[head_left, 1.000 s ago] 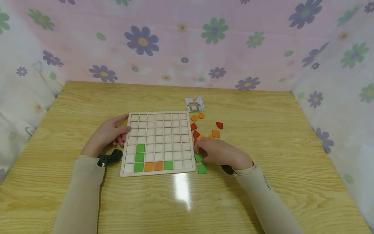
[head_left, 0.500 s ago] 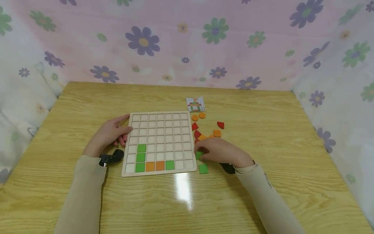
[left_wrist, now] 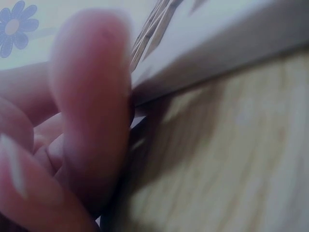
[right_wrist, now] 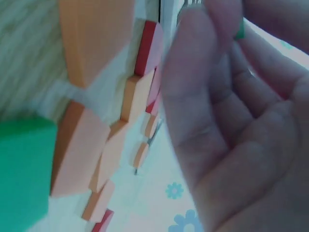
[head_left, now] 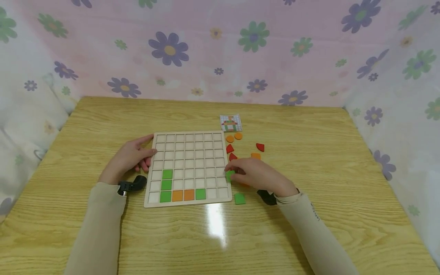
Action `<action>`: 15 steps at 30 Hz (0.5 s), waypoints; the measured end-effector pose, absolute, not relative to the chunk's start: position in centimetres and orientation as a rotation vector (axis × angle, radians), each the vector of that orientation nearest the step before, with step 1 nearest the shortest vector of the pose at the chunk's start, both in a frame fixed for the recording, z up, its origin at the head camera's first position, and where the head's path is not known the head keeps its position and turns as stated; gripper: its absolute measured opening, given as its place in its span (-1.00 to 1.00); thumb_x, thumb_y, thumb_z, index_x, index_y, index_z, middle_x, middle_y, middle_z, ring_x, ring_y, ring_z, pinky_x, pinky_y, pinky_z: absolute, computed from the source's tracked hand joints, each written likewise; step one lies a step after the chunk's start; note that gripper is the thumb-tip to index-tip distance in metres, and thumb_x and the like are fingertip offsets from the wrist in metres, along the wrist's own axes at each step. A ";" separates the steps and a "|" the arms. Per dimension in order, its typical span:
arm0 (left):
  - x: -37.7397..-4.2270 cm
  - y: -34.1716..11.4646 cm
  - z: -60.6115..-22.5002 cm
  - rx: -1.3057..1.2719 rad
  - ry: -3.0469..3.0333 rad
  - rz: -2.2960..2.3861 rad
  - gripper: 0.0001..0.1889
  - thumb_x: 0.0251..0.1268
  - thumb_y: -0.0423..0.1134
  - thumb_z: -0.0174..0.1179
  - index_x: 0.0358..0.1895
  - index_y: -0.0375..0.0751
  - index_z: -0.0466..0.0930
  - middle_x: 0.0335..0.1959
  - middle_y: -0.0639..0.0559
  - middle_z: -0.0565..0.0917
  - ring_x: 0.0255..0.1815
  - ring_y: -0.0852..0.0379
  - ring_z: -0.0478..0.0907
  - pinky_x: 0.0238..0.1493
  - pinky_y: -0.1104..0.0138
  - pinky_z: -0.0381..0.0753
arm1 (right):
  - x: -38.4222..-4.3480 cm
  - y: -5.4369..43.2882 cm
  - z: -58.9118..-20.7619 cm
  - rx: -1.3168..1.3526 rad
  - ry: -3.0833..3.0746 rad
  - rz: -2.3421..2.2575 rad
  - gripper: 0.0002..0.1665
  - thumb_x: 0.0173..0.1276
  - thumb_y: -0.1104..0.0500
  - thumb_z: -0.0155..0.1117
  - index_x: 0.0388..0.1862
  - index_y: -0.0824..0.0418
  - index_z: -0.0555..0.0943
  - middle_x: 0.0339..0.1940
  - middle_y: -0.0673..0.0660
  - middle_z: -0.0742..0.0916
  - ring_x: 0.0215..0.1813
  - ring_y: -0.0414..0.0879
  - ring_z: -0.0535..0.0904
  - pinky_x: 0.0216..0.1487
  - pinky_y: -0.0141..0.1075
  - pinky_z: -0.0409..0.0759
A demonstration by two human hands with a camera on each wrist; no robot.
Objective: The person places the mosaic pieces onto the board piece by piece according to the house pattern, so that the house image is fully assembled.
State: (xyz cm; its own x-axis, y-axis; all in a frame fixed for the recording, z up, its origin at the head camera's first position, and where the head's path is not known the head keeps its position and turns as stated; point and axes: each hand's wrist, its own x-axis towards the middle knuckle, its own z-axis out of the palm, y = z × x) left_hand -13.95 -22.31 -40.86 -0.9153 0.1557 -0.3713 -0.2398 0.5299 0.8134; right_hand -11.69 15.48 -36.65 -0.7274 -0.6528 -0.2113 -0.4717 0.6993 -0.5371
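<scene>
Two beige sleeves (head_left: 97,225) reach in from the near side over a wood-grain table (head_left: 172,244), a black wrist device (head_left: 135,185) showing beside the left hand. Nearest among the loose pieces, a green square (head_left: 240,199) lies flat just beyond the near right corner of a pale gridded board (head_left: 187,205). In the board's near row sit, from left, a green tile (head_left: 165,196) in the second cell, two orange tiles (head_left: 177,196) next, then another green tile (head_left: 200,194); two more green tiles (head_left: 166,185) fill the cells directly beyond the first

The right hand (head_left: 259,173) is mostly closed, thumb and fingertips pinching a green piece (head_left: 230,175) at the board's right edge; whether that piece touches the board cannot be told. The left hand (head_left: 128,156) lies at the left edge, index finger extended toward the far corner and thumb on the rim, the other fingers loosely bent

Past the right hand are an orange square (head_left: 256,156), red quarter-rounds (head_left: 260,147) and two orange discs (head_left: 238,136). A small patterned card (head_left: 230,123) lies just beyond the discs, and flowered cloth (head_left: 206,53) hangs behind
</scene>
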 end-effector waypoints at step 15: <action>-13.8 -22.3 -40.9 -0.091 2.386 1.346 -0.27 0.20 0.08 0.08 0.39 0.23 -0.07 -0.60 -0.16 0.55 -0.64 -0.03 0.53 -0.67 0.28 0.41 | -11.3 13.9 -37.3 -0.909 2.550 -0.746 -0.82 0.26 0.04 0.10 -0.18 -0.16 0.57 -0.55 -0.22 0.55 -0.50 -0.32 0.40 -0.45 -0.41 0.42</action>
State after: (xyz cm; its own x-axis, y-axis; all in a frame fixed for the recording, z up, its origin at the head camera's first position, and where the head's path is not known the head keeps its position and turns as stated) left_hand -13.80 -22.32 -40.87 -0.9187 0.1360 -0.3707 -0.2470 0.5345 0.8083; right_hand -11.33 13.91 -37.34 -0.7410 -0.6588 -0.1301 -0.4847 0.6587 -0.5755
